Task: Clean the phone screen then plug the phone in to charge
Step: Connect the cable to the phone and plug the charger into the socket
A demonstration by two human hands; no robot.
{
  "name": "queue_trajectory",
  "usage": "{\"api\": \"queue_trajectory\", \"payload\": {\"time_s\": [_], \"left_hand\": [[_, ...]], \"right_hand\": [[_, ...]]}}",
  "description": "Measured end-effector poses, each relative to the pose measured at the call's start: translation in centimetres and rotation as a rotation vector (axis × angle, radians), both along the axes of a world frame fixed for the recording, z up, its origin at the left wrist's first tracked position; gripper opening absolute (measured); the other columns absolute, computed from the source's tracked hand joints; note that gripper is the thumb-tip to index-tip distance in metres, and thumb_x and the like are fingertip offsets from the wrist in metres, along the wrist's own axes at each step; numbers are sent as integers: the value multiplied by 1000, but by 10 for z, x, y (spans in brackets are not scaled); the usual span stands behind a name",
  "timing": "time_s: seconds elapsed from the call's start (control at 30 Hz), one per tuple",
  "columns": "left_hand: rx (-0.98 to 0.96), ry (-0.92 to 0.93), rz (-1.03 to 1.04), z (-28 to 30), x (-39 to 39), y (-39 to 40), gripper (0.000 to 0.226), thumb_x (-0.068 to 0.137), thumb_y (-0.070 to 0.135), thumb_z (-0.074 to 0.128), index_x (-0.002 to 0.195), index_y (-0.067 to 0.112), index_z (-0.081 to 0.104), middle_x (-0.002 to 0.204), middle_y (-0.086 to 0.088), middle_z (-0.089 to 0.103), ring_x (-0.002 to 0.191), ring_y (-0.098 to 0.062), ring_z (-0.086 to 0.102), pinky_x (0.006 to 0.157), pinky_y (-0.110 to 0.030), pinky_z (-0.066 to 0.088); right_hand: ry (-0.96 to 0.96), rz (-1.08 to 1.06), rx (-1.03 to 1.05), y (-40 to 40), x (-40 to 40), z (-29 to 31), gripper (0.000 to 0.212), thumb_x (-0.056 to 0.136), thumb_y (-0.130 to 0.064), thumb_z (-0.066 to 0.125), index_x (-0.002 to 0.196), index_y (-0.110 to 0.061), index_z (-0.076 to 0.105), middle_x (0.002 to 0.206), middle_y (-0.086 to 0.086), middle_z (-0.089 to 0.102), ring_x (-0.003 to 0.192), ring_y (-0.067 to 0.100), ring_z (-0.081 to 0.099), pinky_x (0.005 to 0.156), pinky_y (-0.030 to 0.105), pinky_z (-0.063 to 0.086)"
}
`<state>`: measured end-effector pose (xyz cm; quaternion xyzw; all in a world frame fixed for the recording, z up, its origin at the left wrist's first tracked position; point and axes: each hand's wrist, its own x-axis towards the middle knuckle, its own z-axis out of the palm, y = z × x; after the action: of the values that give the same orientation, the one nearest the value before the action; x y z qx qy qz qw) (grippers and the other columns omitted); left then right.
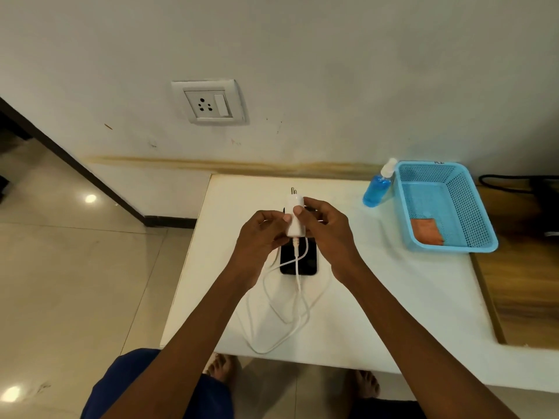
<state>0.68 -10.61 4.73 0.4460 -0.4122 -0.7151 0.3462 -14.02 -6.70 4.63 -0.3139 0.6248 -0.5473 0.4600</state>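
Head view: a white charger adapter (pixel 294 217), prongs up, is pinched between the left hand (pixel 262 234) and right hand (pixel 325 234) above a black phone (pixel 298 257) lying flat on the white table (pixel 393 297); the hands hide the phone's far end, and its white cable (pixel 272 316) loops toward the table's near edge.

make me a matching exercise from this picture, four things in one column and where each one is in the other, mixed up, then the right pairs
Things:
1. charger
2. cloth
3. spray bottle
4. phone

Places:
A. lying inside the blue basket
B. flat on the white table, under the cable
C. held up in both hands, left hand and right hand
D. standing just left of the basket

Pairs: 1-C, 2-A, 3-D, 4-B
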Motion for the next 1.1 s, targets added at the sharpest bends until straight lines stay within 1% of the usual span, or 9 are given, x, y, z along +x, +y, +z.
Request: {"api": "queue_trajectory", "payload": {"time_s": [0.1,0.2,0.43,0.57,0.67,0.8,0.9,1.03,1.1], "left_hand": [[52,69,18,0,7,-4,24,90,20,71,108,7,62,106,-13,73,98,-31,71,86,-35,57],[94,103,41,1,14,-8,30,90,23,70,114,6,63,105,-10,74,92,-27,72,80,-33,57],[146,98,80,5,34,-20,36,90,20,69,119,0,62,108,-16,72,95,-32,71,78,-36,58],[287,209,138,11,48,-35,35,94,18,61,121,-3,58,117,-28,67,100,-37,67,87,-39,58],[268,240,158,17,54,-51,33,94,17,63,119,-4,59,114,-25,68,94,-33,68,95,-37,55],[266,293,271,21,57,-81,36,91,11,68,120,-7,57,107,-23,65,91,-33,69,88,-38,59],[242,302,318,24,61,-99,45,90,11,69,127,-10,54,114,-25,62,94,-35,68,82,-36,59],[176,291,352,32,67,-121,38,89,10,70,118,-11,57,108,-25,64,94,-36,70,81,-36,59],[157,284,359,36,69,-129,35,89,11,70,115,-9,59,106,-23,64,91,-35,70,82,-36,59]], "right_hand": [[-48,21,-15,-2,5,-1,17,93,-32,67,109,-40,66,106,-18,72,103,11,69,87,27,58],[-39,36,-20,-4,8,0,24,94,-21,65,109,-41,67,113,-8,71,106,15,67,90,31,57],[41,84,-26,-15,22,-1,32,94,-14,65,123,-27,65,102,-1,71,90,14,70,76,26,60],[81,77,-26,-22,23,-1,26,93,-16,61,110,-32,71,93,-7,74,71,9,68,71,27,58],[78,94,-37,-25,24,-2,27,95,-13,55,103,-32,73,88,-5,73,67,9,64,67,28,53],[132,78,-76,-30,25,-3,27,95,-16,55,104,-35,72,88,-8,73,71,9,65,70,29,53],[207,60,-108,-34,25,-4,27,95,-19,55,104,-39,71,88,-14,73,79,9,66,76,29,54],[278,100,-116,-42,34,-5,21,96,-26,58,102,-41,71,91,-22,72,87,-3,63,73,18,42],[329,128,-125,-46,40,-4,19,97,-29,59,103,-41,71,94,-24,71,82,-8,59,70,13,39]]}}
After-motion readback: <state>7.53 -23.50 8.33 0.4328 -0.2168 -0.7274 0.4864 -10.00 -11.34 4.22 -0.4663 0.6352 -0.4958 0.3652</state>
